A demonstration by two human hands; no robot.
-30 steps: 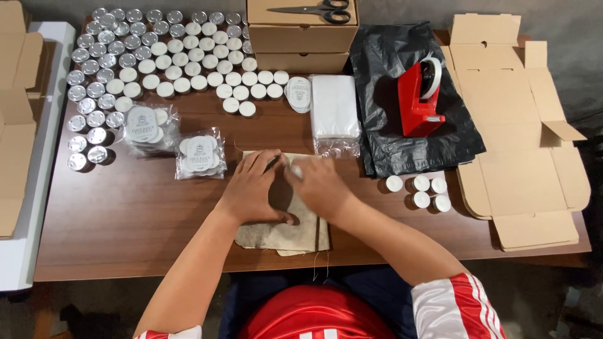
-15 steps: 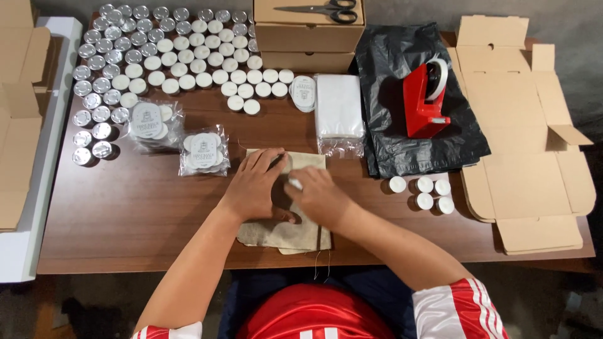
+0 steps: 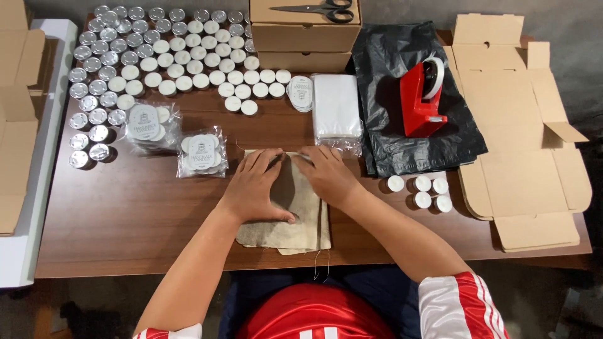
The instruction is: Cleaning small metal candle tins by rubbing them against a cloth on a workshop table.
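A stack of beige cloth pouches (image 3: pixel 300 216) lies on the brown table (image 3: pixel 138 213) right in front of me. My left hand (image 3: pixel 254 187) lies flat over the top pouch, its fingertips at the upper edge and its thumb stretched across the cloth. My right hand (image 3: pixel 328 174) sits beside it on the right, its fingertips pinching the same upper edge. Loose threads hang from the pouches over the table's near edge. I cannot see whether anything is inside the pouch.
White tealights (image 3: pixel 207 69) and silver cups (image 3: pixel 100 63) fill the far left; two filled clear packets (image 3: pixel 200 152) lie near my left hand. Stacked boxes with scissors (image 3: pixel 314 9), clear bags (image 3: pixel 336 107), a red tape dispenser (image 3: pixel 422 97), several tealights (image 3: pixel 421 188) and a flat carton (image 3: pixel 521 138) are to the right.
My right hand held a small white object over the pouch; it is no longer visible, and the hand has moved up to the pouch's top edge. My left hand has stayed put.
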